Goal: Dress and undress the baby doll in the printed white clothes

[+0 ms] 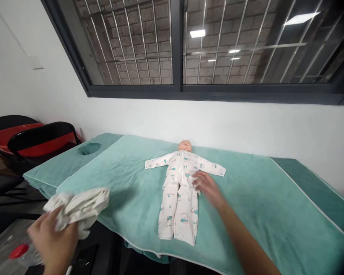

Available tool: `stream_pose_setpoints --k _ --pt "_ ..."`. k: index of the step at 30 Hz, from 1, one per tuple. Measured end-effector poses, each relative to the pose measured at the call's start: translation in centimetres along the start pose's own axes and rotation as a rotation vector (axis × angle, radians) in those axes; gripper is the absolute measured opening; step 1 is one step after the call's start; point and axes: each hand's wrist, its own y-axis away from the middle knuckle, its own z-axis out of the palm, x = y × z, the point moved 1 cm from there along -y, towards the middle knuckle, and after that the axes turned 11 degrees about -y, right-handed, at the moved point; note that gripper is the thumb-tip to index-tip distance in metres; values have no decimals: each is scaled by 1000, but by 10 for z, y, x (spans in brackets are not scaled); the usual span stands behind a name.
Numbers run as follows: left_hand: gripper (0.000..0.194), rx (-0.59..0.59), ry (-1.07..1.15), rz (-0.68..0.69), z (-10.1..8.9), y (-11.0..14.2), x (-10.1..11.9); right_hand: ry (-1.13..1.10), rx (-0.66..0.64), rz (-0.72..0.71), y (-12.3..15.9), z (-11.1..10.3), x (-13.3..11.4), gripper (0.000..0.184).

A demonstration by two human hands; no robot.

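A baby doll (185, 145) lies on its back with its head toward the wall. It wears a white printed long-sleeved top (180, 168), arms spread out, and matching white printed trousers (167, 214) with the legs straight. My left hand (53, 236) is closed on a crumpled white cloth (86, 206), held up past the bed's near left edge and slightly blurred. At the right side of the doll's waist, my right hand (208, 187) has its fingers loosely bent and apart, holding nothing. Whether its fingertips touch the top, I cannot tell.
The doll lies on a massage bed with a green cover (246, 214), which has a face hole (89, 149) at left. Black and red chairs (46, 139) stand to the left. A bottle with a red cap (18, 251) is at lower left. A barred window (177, 57) is above.
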Motion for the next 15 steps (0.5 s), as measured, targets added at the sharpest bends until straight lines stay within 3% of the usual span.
stream_pose_setpoints --k 1,3,5,8,11,13,15 --pt "53 34 50 37 0 -6 27 10 -88 -13 -1 20 -3 53" --pt "53 -37 233 153 5 -11 82 74 -264 -36 -3 60 -8 88" --pt "48 -215 506 242 14 -6 135 168 -349 -63 -5 96 -14 114" --pt "47 -557 876 213 26 11 203 242 -346 -162 -2 126 -26 122" --pt "54 -887 1162 90 30 24 248 293 -229 -237 8 118 -45 112" --pt "60 -1074 1270 111 29 27 265 415 -170 -254 13 95 -61 101" --pt "65 -1181 1337 168 30 27 272 579 -99 -271 14 64 -81 91"
